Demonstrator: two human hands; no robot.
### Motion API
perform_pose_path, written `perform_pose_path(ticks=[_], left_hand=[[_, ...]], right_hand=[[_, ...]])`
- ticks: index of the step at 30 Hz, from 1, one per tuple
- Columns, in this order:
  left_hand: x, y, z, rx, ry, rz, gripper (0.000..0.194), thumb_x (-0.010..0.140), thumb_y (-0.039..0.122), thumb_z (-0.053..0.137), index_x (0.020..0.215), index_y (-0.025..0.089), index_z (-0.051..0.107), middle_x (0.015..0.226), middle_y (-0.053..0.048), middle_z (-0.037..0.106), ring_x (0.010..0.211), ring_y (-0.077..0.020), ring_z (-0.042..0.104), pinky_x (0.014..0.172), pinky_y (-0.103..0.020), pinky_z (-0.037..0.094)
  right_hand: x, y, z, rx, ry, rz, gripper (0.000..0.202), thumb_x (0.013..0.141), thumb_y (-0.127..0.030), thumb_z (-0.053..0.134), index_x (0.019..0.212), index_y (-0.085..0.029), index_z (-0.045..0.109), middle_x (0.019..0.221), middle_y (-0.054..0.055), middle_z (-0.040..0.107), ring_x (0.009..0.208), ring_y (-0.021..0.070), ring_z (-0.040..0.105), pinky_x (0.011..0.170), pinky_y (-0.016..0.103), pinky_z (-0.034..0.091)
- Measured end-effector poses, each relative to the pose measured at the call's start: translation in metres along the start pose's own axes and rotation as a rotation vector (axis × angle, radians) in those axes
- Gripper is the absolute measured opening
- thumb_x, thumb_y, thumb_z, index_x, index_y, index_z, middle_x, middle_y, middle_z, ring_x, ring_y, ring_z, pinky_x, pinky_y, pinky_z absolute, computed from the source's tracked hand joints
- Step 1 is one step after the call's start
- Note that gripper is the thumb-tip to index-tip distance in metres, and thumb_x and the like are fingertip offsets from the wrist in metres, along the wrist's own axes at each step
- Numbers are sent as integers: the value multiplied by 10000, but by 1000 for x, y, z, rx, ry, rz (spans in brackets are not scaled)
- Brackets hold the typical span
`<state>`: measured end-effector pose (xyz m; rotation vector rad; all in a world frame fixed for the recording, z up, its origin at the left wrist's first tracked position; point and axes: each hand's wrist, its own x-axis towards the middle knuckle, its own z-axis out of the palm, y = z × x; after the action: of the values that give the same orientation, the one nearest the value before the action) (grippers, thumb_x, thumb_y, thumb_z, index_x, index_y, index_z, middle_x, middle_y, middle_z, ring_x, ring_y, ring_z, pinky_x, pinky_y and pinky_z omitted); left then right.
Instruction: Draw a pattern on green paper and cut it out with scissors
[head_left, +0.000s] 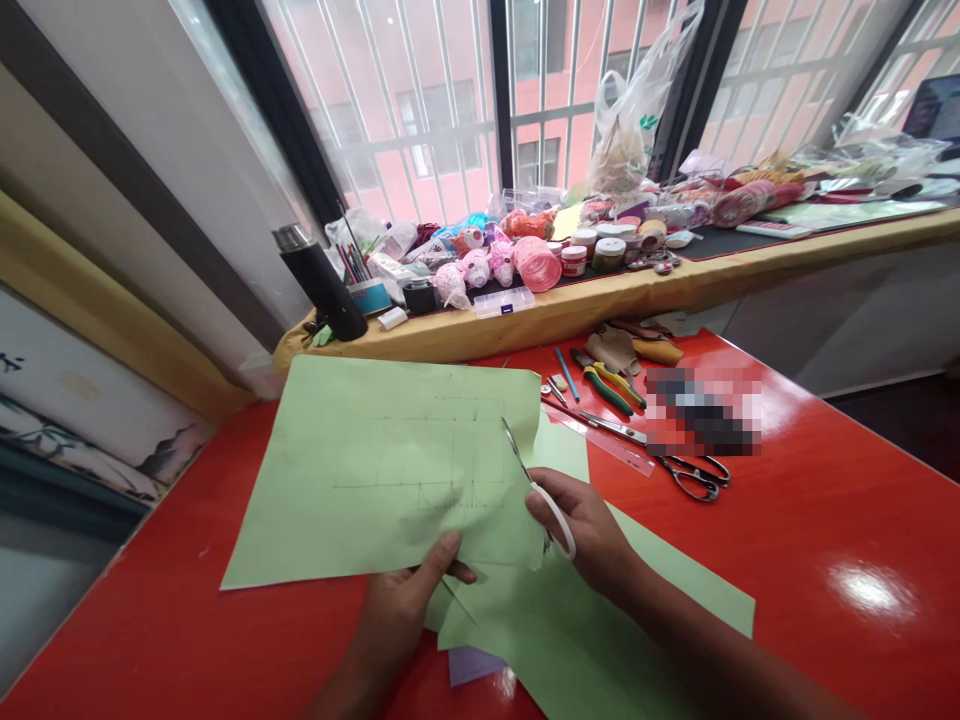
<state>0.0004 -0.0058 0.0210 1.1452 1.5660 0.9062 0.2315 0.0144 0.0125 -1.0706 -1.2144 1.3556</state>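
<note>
A sheet of pale green paper, marked with thin pencil lines, is raised a little above the red table. At its near edge my left hand pinches it, thumb on top and fingers beneath. My right hand is closed around white-handled scissors. One scissor blade lies over the paper's right part, beside the drawn lines; the other blade is hidden under the sheet. More green paper lies on the table below both hands, and a purple piece shows under it.
Large black-handled scissors, a clear ruler, green-and-yellow pliers and a blue pencil lie right of the sheet on the red table. Behind, a cluttered sill holds a black thermos, jars and a plastic bag.
</note>
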Motion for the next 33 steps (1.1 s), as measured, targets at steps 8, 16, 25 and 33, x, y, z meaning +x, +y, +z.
perform_pose_path(ticks=[8,16,25,33], left_hand=[[-1,2,2,-17,5,15,524,839,700,767,579,247,815,940,-101,870,1057,-329,798,977,-346,621],[1,-4,1,-13,41,55,506,842,676,782,582,244,812,949,-98,861,1068,-323,781,1001,-343,602],[2,-7,1,1,43,113,503,872,651,760,554,262,788,914,-88,853,1031,-322,774,1023,-393,596],[-1,0,-1,19,1,52,497,866,660,755,564,269,804,937,-88,867,1066,-341,796,947,-377,637]], right_hand=[[0,-2,0,17,-3,10,579,907,-784,728,913,-205,725,749,5,551,722,211,575,626,314,541],[0,1,0,39,-15,26,616,878,-797,756,937,-185,725,758,-11,540,620,153,545,551,277,509],[1,0,0,26,-2,29,632,872,-804,756,964,-179,732,756,-17,544,597,141,548,549,268,503],[1,-3,2,-6,-5,13,639,882,-824,719,916,-187,691,741,-23,494,625,151,498,556,275,489]])
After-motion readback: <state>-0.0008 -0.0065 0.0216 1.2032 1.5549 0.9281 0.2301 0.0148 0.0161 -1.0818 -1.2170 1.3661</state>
